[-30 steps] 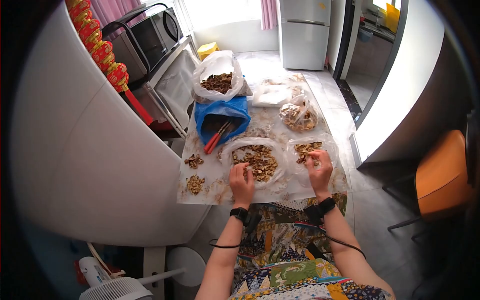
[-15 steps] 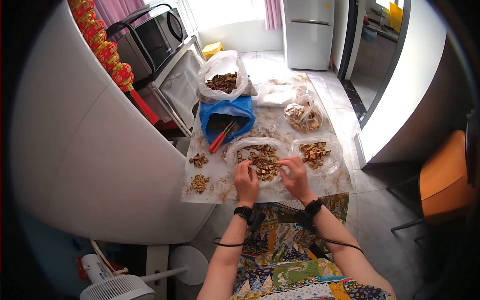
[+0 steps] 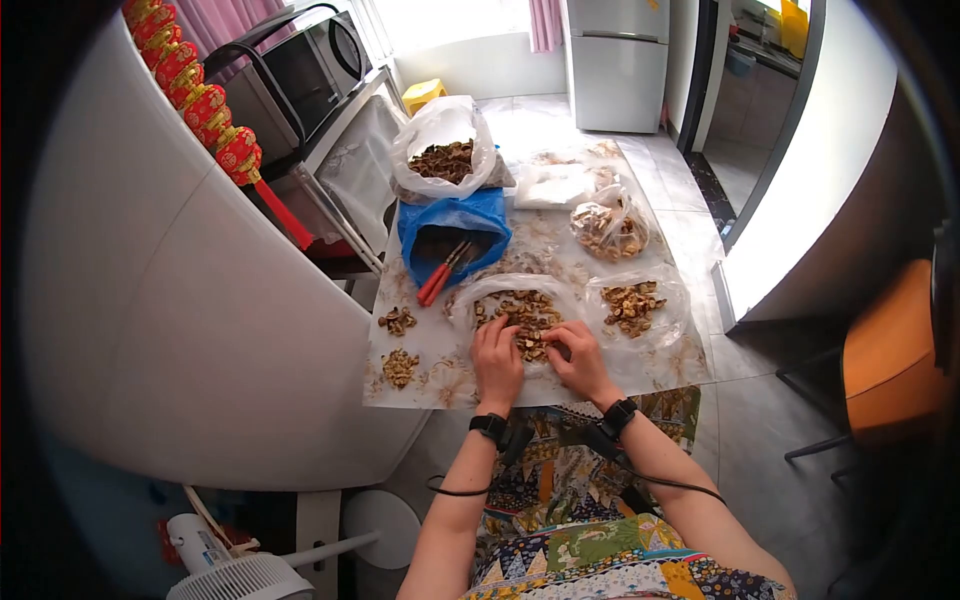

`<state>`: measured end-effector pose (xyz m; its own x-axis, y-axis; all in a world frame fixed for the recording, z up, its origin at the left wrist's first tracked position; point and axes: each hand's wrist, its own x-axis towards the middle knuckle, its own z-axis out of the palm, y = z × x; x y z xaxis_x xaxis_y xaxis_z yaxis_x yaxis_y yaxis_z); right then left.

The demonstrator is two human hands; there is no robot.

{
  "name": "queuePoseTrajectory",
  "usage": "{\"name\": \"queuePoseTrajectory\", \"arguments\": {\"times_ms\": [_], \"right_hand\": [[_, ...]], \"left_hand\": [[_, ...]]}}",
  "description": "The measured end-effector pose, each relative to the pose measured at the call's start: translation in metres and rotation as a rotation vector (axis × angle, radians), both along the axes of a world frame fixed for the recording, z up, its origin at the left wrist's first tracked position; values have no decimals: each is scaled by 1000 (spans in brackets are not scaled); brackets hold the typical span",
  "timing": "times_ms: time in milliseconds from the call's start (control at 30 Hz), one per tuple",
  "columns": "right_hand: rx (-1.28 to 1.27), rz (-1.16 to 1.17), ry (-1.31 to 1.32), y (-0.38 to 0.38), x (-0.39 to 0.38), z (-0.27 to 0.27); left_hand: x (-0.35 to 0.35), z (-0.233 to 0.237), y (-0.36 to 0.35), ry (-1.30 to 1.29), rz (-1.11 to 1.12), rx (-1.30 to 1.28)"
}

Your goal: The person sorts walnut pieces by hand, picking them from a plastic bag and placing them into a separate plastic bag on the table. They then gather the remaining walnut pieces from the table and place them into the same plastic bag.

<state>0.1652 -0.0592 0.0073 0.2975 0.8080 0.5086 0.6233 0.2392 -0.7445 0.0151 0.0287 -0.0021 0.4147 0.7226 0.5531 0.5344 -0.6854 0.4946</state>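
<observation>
Broken walnut pieces lie in an opened clear plastic bag near the table's front edge. My left hand is at the left of this pile, its bent fingers drawn together over the pieces; what is under the fingertips is hidden. On the right side of the pile, my right hand pinches a small walnut piece between thumb and fingers. Two small heaps of walnut bits, an upper heap and a paler lower heap, lie left of the bag. To the right, more walnut pieces rest on another clear bag.
Red-handled pliers lean in the mouth of a blue bag. Behind it stands a white bag of dark brown pieces. A knotted clear bag and folded white plastic lie at the table's back right. An orange chair stands right.
My right hand has moved left and down toward my left hand, over the pile. The left fingers have shifted slightly right over the pieces. The view has tilted slightly.
</observation>
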Motion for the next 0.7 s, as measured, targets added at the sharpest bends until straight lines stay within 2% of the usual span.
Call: {"name": "queuePoseTrajectory", "arguments": {"times_ms": [700], "right_hand": [[14,-6,-18,0,-1,2]], "left_hand": [[-1,0,0,31,-31,6]]}}
